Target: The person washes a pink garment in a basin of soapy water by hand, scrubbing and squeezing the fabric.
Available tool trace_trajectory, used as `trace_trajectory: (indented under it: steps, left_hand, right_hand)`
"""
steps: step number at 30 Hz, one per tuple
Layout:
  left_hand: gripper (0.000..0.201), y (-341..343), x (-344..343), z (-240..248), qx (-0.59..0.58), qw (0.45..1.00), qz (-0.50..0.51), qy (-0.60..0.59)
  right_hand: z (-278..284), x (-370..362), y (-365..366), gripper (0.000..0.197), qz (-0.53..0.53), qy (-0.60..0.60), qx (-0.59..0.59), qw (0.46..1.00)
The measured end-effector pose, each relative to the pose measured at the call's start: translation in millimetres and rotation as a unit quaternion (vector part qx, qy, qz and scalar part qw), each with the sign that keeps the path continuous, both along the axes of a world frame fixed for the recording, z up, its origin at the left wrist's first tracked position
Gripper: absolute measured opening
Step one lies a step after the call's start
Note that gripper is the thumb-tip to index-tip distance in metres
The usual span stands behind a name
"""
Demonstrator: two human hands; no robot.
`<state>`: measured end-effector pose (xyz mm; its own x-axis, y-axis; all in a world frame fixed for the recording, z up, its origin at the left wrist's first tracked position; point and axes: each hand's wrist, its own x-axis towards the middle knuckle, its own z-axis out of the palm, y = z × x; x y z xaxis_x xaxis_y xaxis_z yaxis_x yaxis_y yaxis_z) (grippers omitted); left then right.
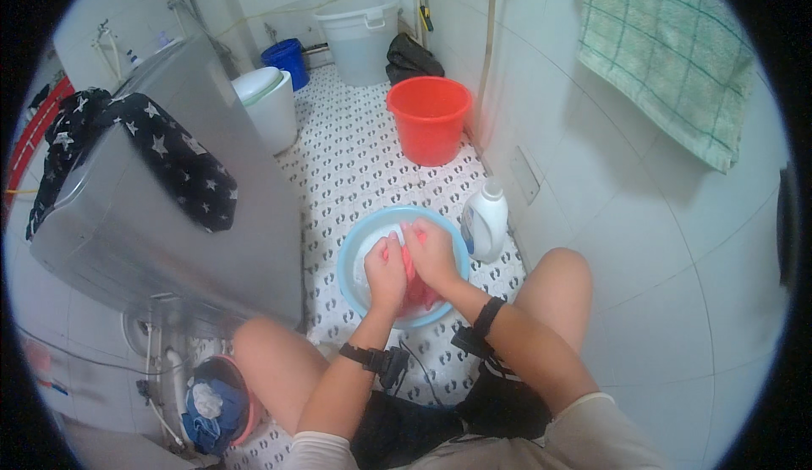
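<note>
A light blue basin stands on the floor between my knees, with whitish, sudsy water in it. Over it, my left hand and my right hand are both closed on a wet pinkish-red cloth. The fists are close together, and the cloth's lower part hangs down into the water. What kind of garment it is, I cannot make out. Just right of the basin stands a white detergent bottle with a handle, its top uncapped. Black straps with small devices sit around both my wrists.
Beyond the basin are a red bucket, a white toilet, a blue bucket and a large pale tub. A grey washing machine at left bears a star-patterned black cloth. A pink bucket holds clothes; a green towel hangs right.
</note>
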<state>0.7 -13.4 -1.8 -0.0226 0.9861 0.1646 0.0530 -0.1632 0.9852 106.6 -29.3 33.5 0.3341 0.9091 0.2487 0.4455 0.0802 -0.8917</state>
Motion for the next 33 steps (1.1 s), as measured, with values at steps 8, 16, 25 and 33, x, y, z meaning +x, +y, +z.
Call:
trace_trajectory:
  steps: [8, 16, 25, 33]
  left_hand:
    - [0.042, -5, 4, -1, -0.005, 1.0, -0.003, -0.008]
    - [0.044, -8, 1, 1, -0.001, 0.999, 0.001, 0.04]
    - [0.044, -11, 2, 7, 0.0, 1.0, 0.015, 0.026]
    - [0.045, -10, -2, 9, -0.003, 1.0, 0.026, 0.012]
  right_hand:
    - [-2, 0, 4, 0.028, -0.051, 0.009, 0.028, 0.998]
    - [-3, -1, 1, 0.029, -0.023, -0.033, 0.059, 0.997]
    - [-9, -2, 1, 0.032, -0.012, -0.068, 0.074, 0.995]
    - [-2, -6, 0, 0.033, -0.008, -0.038, 0.068, 0.997]
